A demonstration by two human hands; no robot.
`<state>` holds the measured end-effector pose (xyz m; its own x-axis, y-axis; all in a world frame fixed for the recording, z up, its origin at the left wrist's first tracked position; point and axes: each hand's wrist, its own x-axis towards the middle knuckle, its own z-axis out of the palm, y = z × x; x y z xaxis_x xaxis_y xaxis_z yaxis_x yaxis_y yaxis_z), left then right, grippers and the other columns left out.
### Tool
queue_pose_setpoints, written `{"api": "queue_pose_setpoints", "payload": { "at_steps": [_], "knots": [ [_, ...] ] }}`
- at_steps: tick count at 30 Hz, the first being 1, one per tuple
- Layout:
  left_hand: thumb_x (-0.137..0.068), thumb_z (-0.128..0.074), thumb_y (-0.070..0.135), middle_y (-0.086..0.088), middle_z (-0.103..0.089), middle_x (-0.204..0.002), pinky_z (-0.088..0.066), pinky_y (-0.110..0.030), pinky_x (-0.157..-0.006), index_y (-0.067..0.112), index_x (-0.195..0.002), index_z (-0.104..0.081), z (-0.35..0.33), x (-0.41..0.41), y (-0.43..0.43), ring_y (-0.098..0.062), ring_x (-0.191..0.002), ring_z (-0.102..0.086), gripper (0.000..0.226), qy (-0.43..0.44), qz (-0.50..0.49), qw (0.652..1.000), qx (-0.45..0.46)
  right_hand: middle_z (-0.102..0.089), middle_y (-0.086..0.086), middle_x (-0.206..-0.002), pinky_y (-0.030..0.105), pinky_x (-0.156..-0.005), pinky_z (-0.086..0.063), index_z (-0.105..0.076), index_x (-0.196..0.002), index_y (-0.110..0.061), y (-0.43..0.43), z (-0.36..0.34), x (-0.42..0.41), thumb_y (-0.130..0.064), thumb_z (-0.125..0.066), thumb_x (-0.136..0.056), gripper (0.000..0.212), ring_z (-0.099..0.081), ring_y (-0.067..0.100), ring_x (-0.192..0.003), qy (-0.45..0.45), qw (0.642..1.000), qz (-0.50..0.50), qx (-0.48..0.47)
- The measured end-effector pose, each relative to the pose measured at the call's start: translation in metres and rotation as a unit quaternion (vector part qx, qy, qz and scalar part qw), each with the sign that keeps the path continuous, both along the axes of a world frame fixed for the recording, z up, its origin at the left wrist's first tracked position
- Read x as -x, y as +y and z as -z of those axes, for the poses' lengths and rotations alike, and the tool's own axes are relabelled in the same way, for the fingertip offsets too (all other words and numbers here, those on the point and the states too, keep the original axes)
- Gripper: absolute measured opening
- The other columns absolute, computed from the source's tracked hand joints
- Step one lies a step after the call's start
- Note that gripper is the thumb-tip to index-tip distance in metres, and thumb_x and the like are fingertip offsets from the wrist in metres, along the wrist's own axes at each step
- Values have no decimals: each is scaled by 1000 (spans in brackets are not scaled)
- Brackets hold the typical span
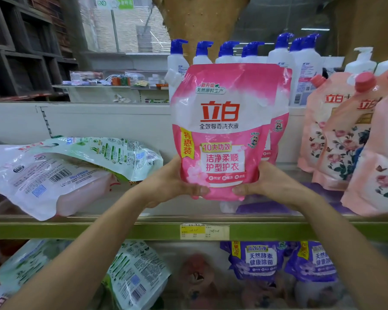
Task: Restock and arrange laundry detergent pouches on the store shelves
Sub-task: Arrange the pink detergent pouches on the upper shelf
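Note:
A pink and white detergent pouch (227,128) stands upright above the middle of the shelf (121,229), label toward me. My left hand (173,182) grips its lower left corner and my right hand (267,182) grips its lower right corner, thumbs on the front. A second pink pouch (278,130) stands right behind it, mostly hidden. To the left, a white-pink pouch (45,177) and a green pouch (112,151) lie flat on the shelf.
Peach floral pouches (349,139) with pink caps stand at the right. White pump bottles (300,63) line the back ledge. A purple pouch (278,206) lies flat under my right hand. The lower shelf holds green pouches (132,278) and purple pouches (260,260).

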<state>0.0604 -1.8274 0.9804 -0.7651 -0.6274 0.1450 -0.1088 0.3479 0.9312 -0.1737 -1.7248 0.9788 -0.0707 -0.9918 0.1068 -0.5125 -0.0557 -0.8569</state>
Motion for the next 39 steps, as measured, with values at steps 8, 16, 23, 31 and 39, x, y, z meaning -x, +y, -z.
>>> {"api": "queue_pose_setpoints", "payload": {
  "at_steps": [8, 16, 23, 31, 39],
  "knots": [
    [-79, -81, -4, 3, -68, -130, -59, -55, -89, 23, -144, -42, -1, 40, -4, -18, -116, -68, 80, -5, 23, 1000, 15, -73, -23, -107, 18, -86, -49, -61, -118, -36, 8, -3, 32, -23, -87, -73, 54, -68, -6, -99, 17, 999, 29, 8],
    [-82, -78, -4, 5, -66, -128, -63, -41, -86, 33, -135, -44, -1, 81, -4, -15, -115, -66, 73, 0, 26, 1000, 7, -72, -28, -88, 5, -62, -48, -54, -105, -38, 19, -7, 63, -16, -83, -77, 46, -64, -18, -80, 4, 999, 43, 18],
    [-81, -79, -2, 8, -70, -122, -61, -27, -77, 25, -142, -43, 1, 105, -6, -5, -109, -69, 76, 4, 23, 1000, -2, -61, -23, -106, 18, -87, -50, -45, -105, -39, 21, 0, 79, -18, -82, -79, 50, -61, -8, -91, -14, 997, 70, 25],
    [-82, -81, 0, 3, -65, -132, -61, -41, -90, 28, -146, -35, 7, 112, 0, -17, -120, -65, 84, 21, -13, 1000, 4, -65, -17, -119, 39, -99, -50, -47, -128, -28, 21, 14, 87, -40, -87, -72, 69, -61, 9, -113, -2, 991, 131, 28],
    [-83, -81, 14, 4, -65, -133, -58, -40, -97, 21, -142, -35, 21, 108, 9, -12, -117, -67, 75, 25, -77, 996, 25, -56, -20, -113, 27, -92, -40, -42, -125, -26, 29, 16, 77, -30, -77, -86, 52, -53, 5, -108, 57, 986, 141, 73]
  ]
}}
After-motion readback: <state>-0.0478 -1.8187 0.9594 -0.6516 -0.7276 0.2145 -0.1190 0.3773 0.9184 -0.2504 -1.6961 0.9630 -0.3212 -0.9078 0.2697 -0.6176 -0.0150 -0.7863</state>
